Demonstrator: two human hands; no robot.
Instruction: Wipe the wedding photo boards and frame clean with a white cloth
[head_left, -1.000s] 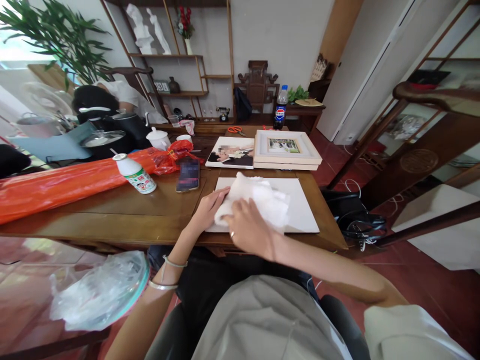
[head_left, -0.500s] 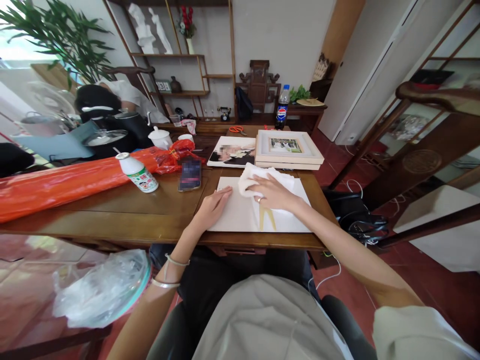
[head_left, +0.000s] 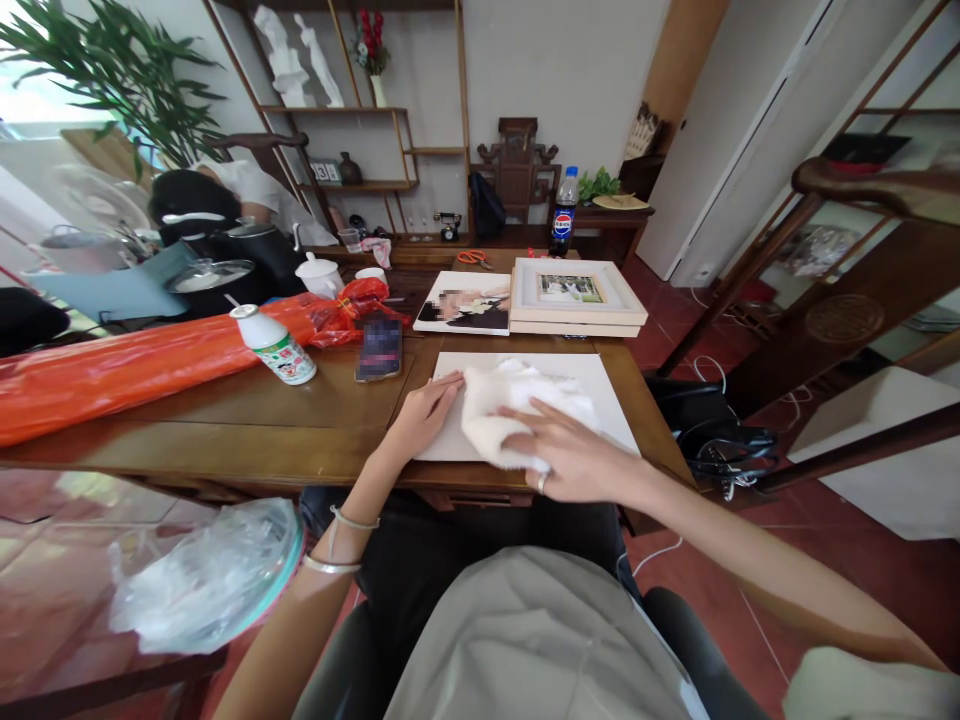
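A pale flat board [head_left: 609,402] lies on the wooden table [head_left: 330,425] in front of me. My left hand [head_left: 424,415] rests flat on the board's left edge, fingers stretched out and holding nothing. My right hand [head_left: 576,458], a ring on one finger, presses and grips a white fluffy cloth [head_left: 486,412] against the board near its front edge. The cloth is bunched up and covers much of the board's middle.
Behind the board are a photo print [head_left: 465,305] and stacked white picture frames [head_left: 622,290]. A phone [head_left: 379,350], a white bottle [head_left: 274,345] and an orange plastic-wrapped roll [head_left: 150,365] lie to the left. A cola bottle [head_left: 564,215] stands farther back.
My right hand has drawn the cloth toward me across the board. Two yellowish strips that showed beneath that hand are now hidden. My left hand stays in place.
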